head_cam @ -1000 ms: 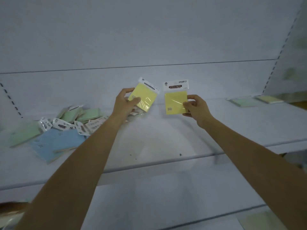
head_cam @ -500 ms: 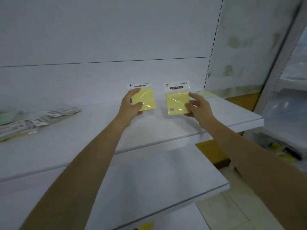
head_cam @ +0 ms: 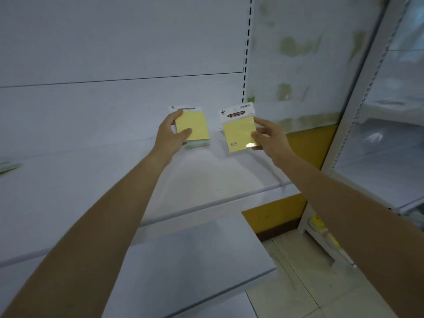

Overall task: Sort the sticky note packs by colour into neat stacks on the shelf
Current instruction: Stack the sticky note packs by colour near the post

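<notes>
The left hand (head_cam: 171,134), fingers curled round one edge, grips a yellow pack (head_cam: 195,125) right over a small stack (head_cam: 198,144) on the shelf (head_cam: 206,180). The right hand (head_cam: 268,138) pinches a second yellow pack (head_cam: 238,131), held tilted just beside the first.

A single wide-angle camera worn on the head looks forward and slightly down along both outstretched forearms, close to the shelf (head_cam: 206,180) and square to its back panel (head_cam: 114,47). It faces the shelf's right end. A lower shelf (head_cam: 183,260) lies below the near edge, and tiled floor (head_cam: 321,294) shows at the lower right.
</notes>
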The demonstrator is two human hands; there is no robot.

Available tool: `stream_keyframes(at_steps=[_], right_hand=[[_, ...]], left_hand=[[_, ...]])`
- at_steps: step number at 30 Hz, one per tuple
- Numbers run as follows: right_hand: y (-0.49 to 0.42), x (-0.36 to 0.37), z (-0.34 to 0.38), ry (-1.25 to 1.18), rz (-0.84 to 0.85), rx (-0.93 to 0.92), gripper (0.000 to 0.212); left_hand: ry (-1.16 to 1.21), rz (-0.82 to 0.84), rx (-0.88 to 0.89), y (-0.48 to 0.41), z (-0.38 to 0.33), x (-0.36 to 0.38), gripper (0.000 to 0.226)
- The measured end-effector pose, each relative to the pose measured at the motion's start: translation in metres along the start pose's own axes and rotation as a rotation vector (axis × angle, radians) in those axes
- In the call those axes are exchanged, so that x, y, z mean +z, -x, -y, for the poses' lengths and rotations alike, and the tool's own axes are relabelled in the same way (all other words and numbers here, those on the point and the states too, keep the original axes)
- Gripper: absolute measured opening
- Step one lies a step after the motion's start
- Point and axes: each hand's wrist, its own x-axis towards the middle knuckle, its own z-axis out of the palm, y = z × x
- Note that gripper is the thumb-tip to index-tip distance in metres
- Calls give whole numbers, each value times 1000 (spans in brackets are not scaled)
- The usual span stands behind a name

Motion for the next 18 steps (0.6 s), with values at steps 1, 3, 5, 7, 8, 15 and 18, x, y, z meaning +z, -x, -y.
stream_keyframes(at_steps=[1, 3, 5, 7, 8, 15, 18], right_hand=[[-10, -5, -2, 6, -5, 1, 42], [-30, -15, -7, -12, -32, 31, 42], [-49, -21, -14, -35, -36, 81, 42], [-66, -22, -19, -46, 5, 129, 42], [-75, -21, -21, -46, 24, 138, 41], [-133, -1, -45, 97, 66, 175, 35], [-137, 0, -54, 245, 73, 110, 35]], left_hand=[[8, -4, 4, -8, 2, 7, 52], [22, -13, -12, -24, 6, 18, 51], [22, -28, -41, -38, 9, 28, 50], [20, -49, -70, -49, 12, 36, 53], [13, -59, -78, -53, 14, 39, 54], [44, -136, -94, -77, 26, 58, 55], [57, -156, -101, -80, 29, 69, 55]])
